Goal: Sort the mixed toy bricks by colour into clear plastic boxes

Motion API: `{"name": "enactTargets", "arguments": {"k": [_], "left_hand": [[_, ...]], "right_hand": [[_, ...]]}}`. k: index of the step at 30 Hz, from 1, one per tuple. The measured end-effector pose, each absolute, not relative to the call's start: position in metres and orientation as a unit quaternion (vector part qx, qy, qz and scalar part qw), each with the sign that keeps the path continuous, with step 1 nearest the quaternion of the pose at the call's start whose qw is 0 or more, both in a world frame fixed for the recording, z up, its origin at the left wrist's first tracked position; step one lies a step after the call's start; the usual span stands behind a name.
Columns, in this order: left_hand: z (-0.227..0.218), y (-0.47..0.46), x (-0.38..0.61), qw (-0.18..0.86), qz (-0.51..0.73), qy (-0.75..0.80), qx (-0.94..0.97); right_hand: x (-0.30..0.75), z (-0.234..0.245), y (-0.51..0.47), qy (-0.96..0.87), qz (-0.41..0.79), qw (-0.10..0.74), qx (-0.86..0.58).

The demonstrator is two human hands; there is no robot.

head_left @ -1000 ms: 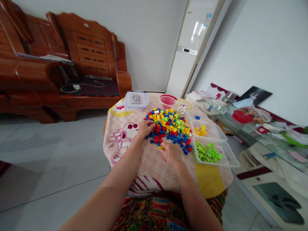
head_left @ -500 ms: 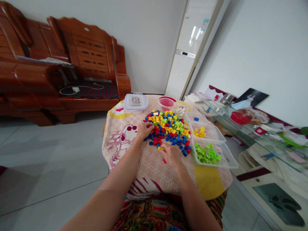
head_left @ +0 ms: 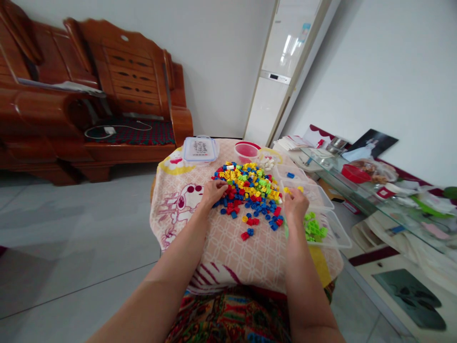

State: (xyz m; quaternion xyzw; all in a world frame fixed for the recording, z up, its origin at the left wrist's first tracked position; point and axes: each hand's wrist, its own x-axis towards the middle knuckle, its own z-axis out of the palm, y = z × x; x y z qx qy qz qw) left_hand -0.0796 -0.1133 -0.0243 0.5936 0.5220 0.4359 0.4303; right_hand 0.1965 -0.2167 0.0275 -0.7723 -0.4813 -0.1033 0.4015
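A heap of small building blocks (head_left: 246, 183) in red, blue, yellow, green and white covers the middle of the cloth-covered table. My left hand (head_left: 214, 191) rests at the heap's left side, fingers curled together by some red blocks (head_left: 231, 194); what they pinch is hidden. Over the middle clear container (head_left: 323, 199) is my right hand (head_left: 297, 205), its fingertips closed at a yellow block (head_left: 286, 190). That hand covers most of the yellow blocks there. Green blocks (head_left: 314, 228) fill the nearer container (head_left: 341, 233), partly behind my right wrist.
A third clear container holds a blue block (head_left: 290, 175). White blocks (head_left: 267, 164) lie beside a pink-looking tub (head_left: 247, 151). A lidded box (head_left: 200, 149) stands at the back left. Loose red blocks (head_left: 245, 236) lie near me. A glass shelf (head_left: 378, 195) stands to the right.
My right hand has moved from the front of the heap rightward and away to the yellow-block container. Loose blocks it covered now show. My left hand stays nearly in place.
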Motion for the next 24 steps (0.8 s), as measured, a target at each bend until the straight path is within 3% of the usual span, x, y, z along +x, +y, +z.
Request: {"name": "enactTargets", "arguments": {"k": [4, 9, 14, 19, 24], "left_hand": [[-0.024, -0.113, -0.079, 0.431, 0.435, 0.522, 0.594], [-0.026, -0.112, -0.079, 0.442, 0.444, 0.516, 0.585], [-0.026, -0.113, -0.079, 0.439, 0.445, 0.518, 0.584], [-0.026, -0.112, -0.079, 0.432, 0.44, 0.519, 0.592], [-0.026, -0.112, -0.079, 0.434, 0.442, 0.517, 0.59]], "right_hand": [[0.2, 0.025, -0.218, -0.477, -0.09, 0.416, -0.769], [0.156, 0.003, -0.238, -0.588, 0.061, 0.369, -0.717], [0.112, -0.002, -0.253, -0.68, 0.097, 0.225, -0.691], [0.094, -0.003, -0.259, -0.717, 0.035, 0.058, -0.693], [0.092, -0.008, -0.26, -0.722, 0.007, 0.042, -0.691]]}}
